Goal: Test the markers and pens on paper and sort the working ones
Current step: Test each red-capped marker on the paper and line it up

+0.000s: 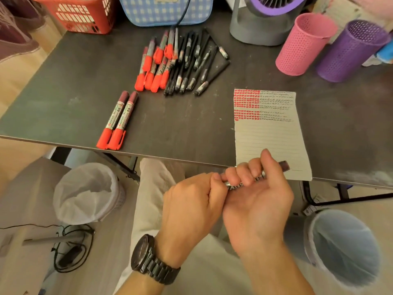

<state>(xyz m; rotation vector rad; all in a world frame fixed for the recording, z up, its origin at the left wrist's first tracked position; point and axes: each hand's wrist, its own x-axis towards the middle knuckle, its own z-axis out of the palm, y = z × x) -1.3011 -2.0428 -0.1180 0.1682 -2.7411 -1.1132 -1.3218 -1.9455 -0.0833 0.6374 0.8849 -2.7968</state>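
I have one marker [235, 185] in both hands, held just off the front edge of the desk [74, 92], its dark butt end poking out over the bottom corner of the paper [270, 137]. My right grip [255, 194] is clamped round the barrel, fingers curled over it. My left grip [191, 199] is closed on the other end, where the cap should be, though the cap itself is hidden, so I cannot tell whether it is coming off or going on. The paper carries rows of red dashes and black scribbles across its top part, with most of the lines below unused. I judge the sorting barely begun: only two markers [118, 120] lie side by side, apart from the rest, near the front left edge. The main heap of red markers [155, 64] and black pens [191, 67] waits at the back of the desk. A pink cup [302, 45] and a purple cup [348, 52] stand to the right behind the paper, with nothing sticking up out of either. A lined bin [87, 192] sits on the floor to my left and another bin [340, 245] to my right. Nothing lies between the marker and the paper; the heap is a reach across the desk.
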